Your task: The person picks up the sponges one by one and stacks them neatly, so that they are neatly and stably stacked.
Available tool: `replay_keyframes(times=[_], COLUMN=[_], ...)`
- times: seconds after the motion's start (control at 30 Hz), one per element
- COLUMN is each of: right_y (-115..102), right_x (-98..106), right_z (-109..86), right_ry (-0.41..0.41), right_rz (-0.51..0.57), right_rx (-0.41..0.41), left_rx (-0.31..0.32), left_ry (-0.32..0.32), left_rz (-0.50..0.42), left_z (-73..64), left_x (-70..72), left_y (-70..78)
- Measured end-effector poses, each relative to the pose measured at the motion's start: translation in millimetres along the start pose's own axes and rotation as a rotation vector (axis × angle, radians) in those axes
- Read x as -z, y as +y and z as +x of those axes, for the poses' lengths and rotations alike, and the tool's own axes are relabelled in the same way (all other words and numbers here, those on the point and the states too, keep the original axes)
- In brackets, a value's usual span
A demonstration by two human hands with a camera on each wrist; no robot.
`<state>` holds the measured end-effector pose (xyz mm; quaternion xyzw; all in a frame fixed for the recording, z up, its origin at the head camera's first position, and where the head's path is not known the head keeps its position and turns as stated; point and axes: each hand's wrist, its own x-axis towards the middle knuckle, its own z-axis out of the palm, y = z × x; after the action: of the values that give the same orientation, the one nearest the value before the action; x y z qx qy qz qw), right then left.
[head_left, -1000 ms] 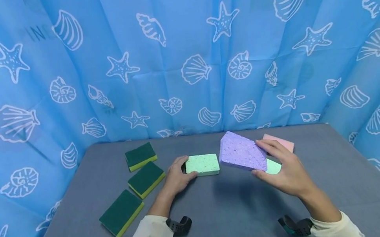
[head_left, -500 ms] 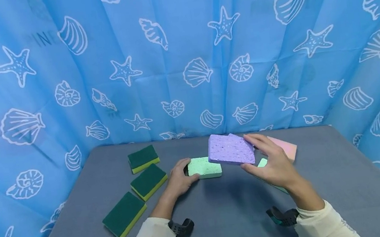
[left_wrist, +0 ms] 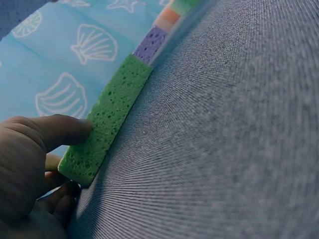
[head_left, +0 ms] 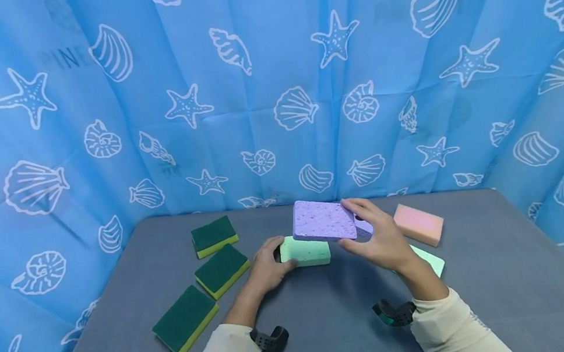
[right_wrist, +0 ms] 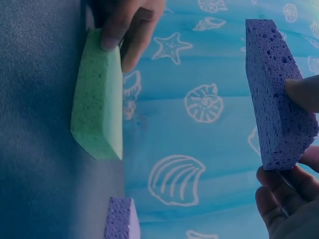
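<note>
A light green sponge (head_left: pixel 304 252) lies flat on the grey table, and my left hand (head_left: pixel 268 266) grips its left end between thumb and fingers. In the left wrist view that green sponge (left_wrist: pixel 110 117) sits on the cloth. My right hand (head_left: pixel 379 235) pinches a purple sponge (head_left: pixel 323 220) by its right end, held in the air. From the head it overlaps the back of the green one; the right wrist view has the purple sponge (right_wrist: pixel 279 94) raised well above the table. Behind the right hand, a second purple sponge (head_left: pixel 364 226) is partly hidden.
Several dark green and yellow scouring sponges (head_left: pixel 222 269) lie on the left of the grey table (head_left: pixel 328 335). To the right rest a pink sponge (head_left: pixel 419 224) and another light green sponge (head_left: pixel 431 260), partly behind the right arm. A blue shell-print curtain (head_left: pixel 270 83) encloses the table.
My right hand has carried the purple sponge leftward, from beside the green sponge to above it, uncovering more of the pink sponge. The left hand keeps its hold on the green sponge.
</note>
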<state>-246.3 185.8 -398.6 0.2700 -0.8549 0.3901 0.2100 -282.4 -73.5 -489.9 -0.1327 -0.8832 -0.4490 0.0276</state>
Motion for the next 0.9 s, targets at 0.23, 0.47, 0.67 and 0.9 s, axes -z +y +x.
replay_keyframes(times=[0.23, 0.47, 0.67, 0.9], right_y=[6, 16, 23, 31], right_x=[-14, -28, -36, -47], right_z=[5.8, 4.1, 3.3, 6.3], right_ry=[-0.007, -0.004, 0.009, -0.026], right_rz=[0.019, 0.025, 0.062, 0.032], right_rx=[0.007, -0.005, 0.040, -0.022], left_rx=[-0.019, -0.026, 0.008, 0.005], left_ry=[0.012, 0.013, 0.002, 0.008], left_rz=[-0.017, -0.008, -0.012, -0.014], left_z=[0.3, -1.7, -2.3, 0.7], left_x=[-0.7, -1.9, -4.3, -2.1], left_y=[-1.2, -1.7, -1.2, -1.7])
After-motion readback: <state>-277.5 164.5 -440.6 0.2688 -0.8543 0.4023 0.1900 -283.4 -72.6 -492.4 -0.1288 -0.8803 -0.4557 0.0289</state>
